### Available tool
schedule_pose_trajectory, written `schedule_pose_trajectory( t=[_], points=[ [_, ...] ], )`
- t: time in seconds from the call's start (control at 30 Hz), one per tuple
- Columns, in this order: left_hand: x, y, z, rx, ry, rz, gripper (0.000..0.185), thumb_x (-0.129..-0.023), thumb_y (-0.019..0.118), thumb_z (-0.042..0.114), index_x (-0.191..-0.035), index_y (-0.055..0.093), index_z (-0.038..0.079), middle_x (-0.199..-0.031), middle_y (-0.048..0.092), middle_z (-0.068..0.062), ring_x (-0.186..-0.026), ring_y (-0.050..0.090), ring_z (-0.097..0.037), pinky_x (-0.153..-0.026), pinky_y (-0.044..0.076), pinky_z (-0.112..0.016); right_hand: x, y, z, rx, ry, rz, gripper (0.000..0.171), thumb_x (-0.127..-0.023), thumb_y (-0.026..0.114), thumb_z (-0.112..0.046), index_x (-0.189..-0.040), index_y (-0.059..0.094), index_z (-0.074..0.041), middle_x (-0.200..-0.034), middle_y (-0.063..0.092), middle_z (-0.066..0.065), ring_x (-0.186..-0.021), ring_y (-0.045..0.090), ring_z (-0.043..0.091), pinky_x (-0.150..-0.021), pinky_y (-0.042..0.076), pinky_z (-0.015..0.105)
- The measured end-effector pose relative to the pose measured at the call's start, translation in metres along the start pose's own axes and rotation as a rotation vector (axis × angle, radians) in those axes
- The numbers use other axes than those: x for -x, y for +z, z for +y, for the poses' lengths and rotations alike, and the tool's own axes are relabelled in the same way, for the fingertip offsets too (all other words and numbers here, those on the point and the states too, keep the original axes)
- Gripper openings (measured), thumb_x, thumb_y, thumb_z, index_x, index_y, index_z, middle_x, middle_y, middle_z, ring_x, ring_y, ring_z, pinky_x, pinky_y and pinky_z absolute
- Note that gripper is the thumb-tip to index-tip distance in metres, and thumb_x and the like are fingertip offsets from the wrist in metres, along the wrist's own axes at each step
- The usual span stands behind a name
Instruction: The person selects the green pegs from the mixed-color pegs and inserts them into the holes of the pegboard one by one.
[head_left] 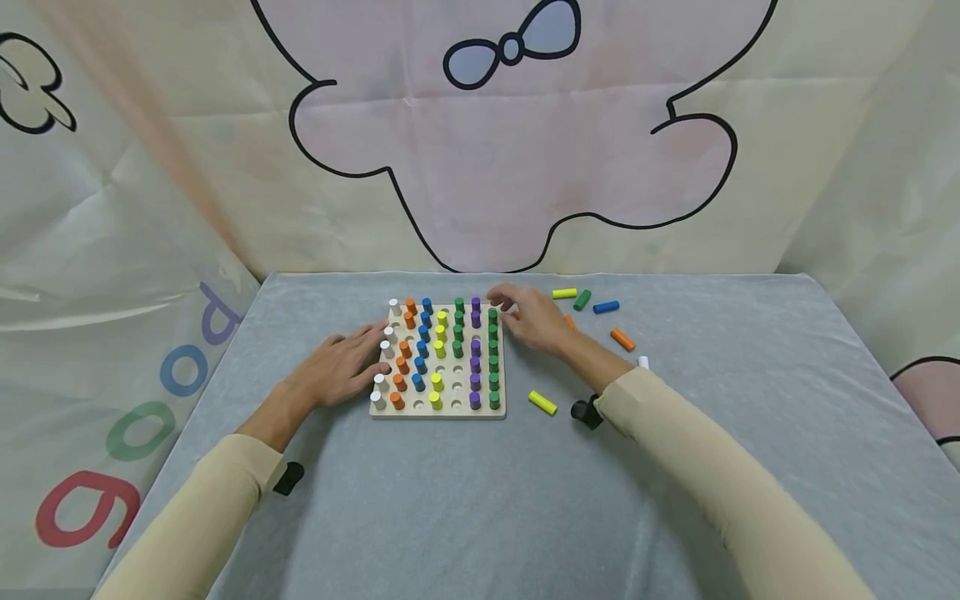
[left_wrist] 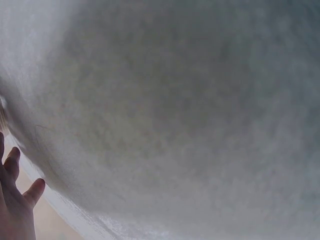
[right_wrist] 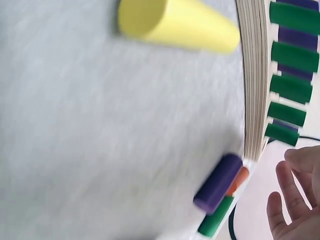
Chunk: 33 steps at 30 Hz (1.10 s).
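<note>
A wooden pegboard (head_left: 414, 412) stands on the cloth, with columns of white, orange, blue, yellow, green and purple pegs upright in it. My left hand (head_left: 341, 367) rests along its left edge, fingers extended and thumb touching the side near the white pegs. At the far right corner, my right hand (head_left: 528, 317) hovers by the top of the outer green column (head_left: 492, 347). Its fingers are loosely bent, and no peg shows between them in the right wrist view. Beside the board there, a purple peg (right_wrist: 218, 183) lies on the cloth.
Loose pegs lie right of the board: a yellow peg (head_left: 542, 402) in front, an orange peg (head_left: 622, 338), a blue peg (head_left: 606, 307), a green peg (head_left: 582, 300) and a white peg (head_left: 643, 362) farther out. A printed backdrop (head_left: 525, 167) rises behind the table.
</note>
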<state>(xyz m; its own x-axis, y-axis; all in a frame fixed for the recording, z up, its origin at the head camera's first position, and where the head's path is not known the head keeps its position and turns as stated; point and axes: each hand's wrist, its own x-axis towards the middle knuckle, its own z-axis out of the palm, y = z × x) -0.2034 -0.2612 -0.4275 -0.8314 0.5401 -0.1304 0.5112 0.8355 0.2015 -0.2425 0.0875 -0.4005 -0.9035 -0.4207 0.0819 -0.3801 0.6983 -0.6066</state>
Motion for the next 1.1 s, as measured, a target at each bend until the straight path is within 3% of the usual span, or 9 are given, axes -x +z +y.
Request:
schedule_pose_trajectory(
  t=[0.63, 1.1],
  points=[
    [0.001, 0.0, 0.001, 0.007, 0.0, -0.001, 0.076, -0.104, 0.041, 0.052, -0.159, 0.018, 0.006, -0.163, 0.024, -0.012, -0.147, 0.028, -0.034, -0.111, 0.029, -0.059, 0.016, -0.047, 0.055, 0.059, 0.123, 0.072, 0.037, -0.095, 0.057, 0.003, -0.132, 0.058, -0.001, -0.126, 0.066, 0.016, -0.119, 0.058, 0.033, -0.101, 0.043, 0.052],
    [0.001, 0.0, 0.0, 0.01, 0.004, -0.001, 0.075, -0.104, 0.041, 0.052, -0.159, 0.019, 0.006, -0.163, 0.024, -0.012, -0.147, 0.028, -0.034, -0.111, 0.029, -0.06, 0.025, -0.058, 0.085, 0.124, 0.197, 0.124, 0.032, -0.096, 0.055, 0.004, -0.127, 0.06, 0.001, -0.126, 0.064, 0.018, -0.12, 0.056, 0.035, -0.101, 0.042, 0.053]
  ],
)
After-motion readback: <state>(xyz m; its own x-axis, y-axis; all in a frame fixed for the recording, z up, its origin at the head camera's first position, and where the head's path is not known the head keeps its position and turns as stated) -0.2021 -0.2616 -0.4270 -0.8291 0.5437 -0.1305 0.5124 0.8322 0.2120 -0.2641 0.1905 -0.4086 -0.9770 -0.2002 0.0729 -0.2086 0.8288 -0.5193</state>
